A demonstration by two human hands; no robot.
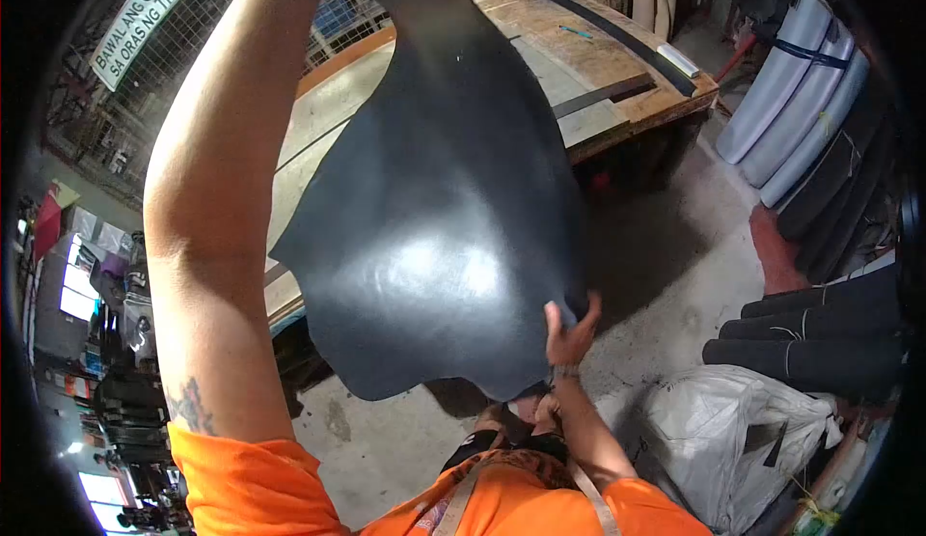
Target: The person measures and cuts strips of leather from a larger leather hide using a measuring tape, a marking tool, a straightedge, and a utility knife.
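Black leather hide (434,218) before wooden table (598,73)

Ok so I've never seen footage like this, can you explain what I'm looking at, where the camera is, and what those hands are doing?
There is no machine here. The one picture comes from a camera worn on a person's head, looking forward and down, with a wide lens that bends the edges. The person wears an orange shirt. Their left arm is raised, lifting a large black leather hide; that hand itself is out of the picture at the top. Their right hand pinches the hide's lower edge with its fingers. Behind the hide stands a wooden worktable with a long dark strip lying on it. On the right are rolls of material and a white sack on the concrete floor.
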